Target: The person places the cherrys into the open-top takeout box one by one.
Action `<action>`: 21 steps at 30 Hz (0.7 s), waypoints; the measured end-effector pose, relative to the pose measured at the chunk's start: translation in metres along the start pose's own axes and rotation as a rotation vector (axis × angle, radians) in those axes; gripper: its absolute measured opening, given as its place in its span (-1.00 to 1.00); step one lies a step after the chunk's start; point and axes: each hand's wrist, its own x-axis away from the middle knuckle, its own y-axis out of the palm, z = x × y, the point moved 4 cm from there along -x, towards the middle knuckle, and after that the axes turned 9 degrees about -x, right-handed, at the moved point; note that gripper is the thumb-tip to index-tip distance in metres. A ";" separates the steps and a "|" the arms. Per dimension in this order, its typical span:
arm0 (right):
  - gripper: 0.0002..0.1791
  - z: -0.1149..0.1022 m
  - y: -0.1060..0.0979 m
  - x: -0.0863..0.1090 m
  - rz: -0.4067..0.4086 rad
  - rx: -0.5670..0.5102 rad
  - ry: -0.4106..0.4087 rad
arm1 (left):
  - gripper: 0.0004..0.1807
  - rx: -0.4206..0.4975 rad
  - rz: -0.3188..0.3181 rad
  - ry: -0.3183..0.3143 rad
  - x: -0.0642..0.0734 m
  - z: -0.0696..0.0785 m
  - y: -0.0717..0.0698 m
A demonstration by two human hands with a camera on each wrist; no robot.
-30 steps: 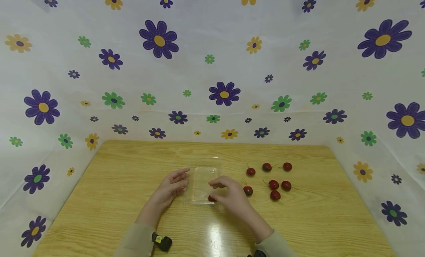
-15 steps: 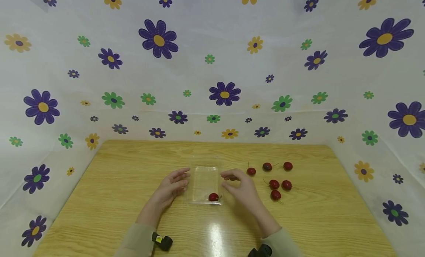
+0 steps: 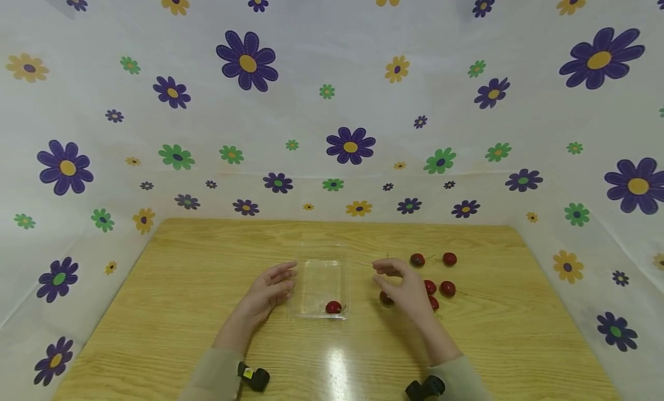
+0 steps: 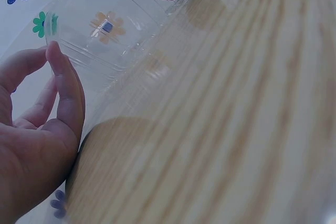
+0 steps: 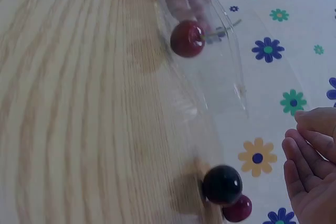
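"In the head view, how does the left hand lie?"

"Just left of the clear rectangular plastic box, fingers loosely extended along its side, gripping nothing. A shiny round red cherry is inside, in the near right corner."

"And the right hand?"

"Right of the box, over the yellowish wood-grain table, thumb and fingertips apart, holding nothing. A round blackish-red cherry shows by its thumb, partly covered. Three round red cherries cluster on its other side, two partly hidden by the hand. Two dark red cherries lie farther back."

"The left wrist view?"

"Relaxed fingers, one tip right at the plastic edge; whether it touches, I can't tell. The boxed cherry shows at the top."

"And the right wrist view?"

"The right hand's fingers are loosely bent, nothing in them. The boxed cherry has a greenish stem. Lower down, a nearly black cherry overlaps a red one. Behind is white cloth printed with flowers."
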 end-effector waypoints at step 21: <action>-0.76 0.018 -0.063 -0.004 0.155 0.040 0.050 | -0.40 0.013 0.033 -0.025 0.000 -0.001 0.001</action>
